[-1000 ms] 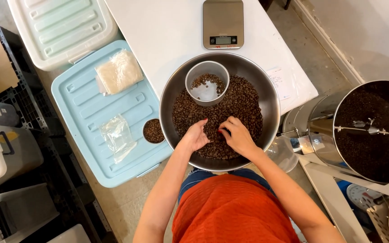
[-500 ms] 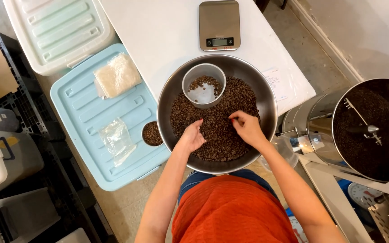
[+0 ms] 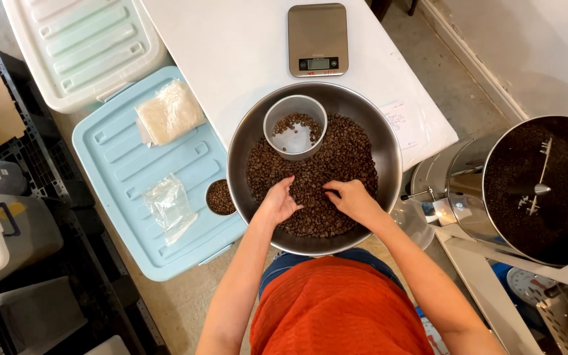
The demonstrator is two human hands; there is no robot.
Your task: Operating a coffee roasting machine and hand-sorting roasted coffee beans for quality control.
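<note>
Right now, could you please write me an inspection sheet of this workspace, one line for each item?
Surface: white table, holding a kitchen scale and a paper sheet at its right edge.
Job's things: large metal bowl of coffee beans; a grey cup stands in it with a few beans inside.
Clutter: light blue bin lid carrying two plastic bags and a small cup of beans; a white lid behind.
Grippers: left hand and right hand both rest on the beans, fingers loose.
Cables: nothing seen.
Surroundings: round metal drum of dark beans at right; storage boxes at left.
</note>
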